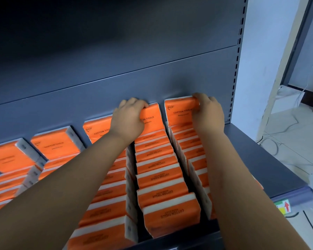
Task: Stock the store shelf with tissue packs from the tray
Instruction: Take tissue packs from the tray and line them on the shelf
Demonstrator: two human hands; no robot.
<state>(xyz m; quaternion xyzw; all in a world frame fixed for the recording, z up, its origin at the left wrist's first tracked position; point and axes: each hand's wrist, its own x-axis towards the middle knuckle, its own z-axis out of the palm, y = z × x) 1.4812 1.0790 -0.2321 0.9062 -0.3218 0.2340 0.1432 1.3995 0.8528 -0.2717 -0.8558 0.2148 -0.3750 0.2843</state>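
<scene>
Fingers of the left hand [128, 118] curl over one far tissue pack [152, 115]; those of the right hand [209, 113] grip the neighbouring pack [180, 108] to its right. Five rows fill the shelf [260, 159], bare only at its right, so stocking looks nearly done.

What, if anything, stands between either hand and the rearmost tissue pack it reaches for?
Nothing visible does. The left hand grips the top edge of the rear pack in the second row from the right, and the right hand grips the rear pack of the rightmost row. Both packs stand by the shelf's back panel.
</scene>
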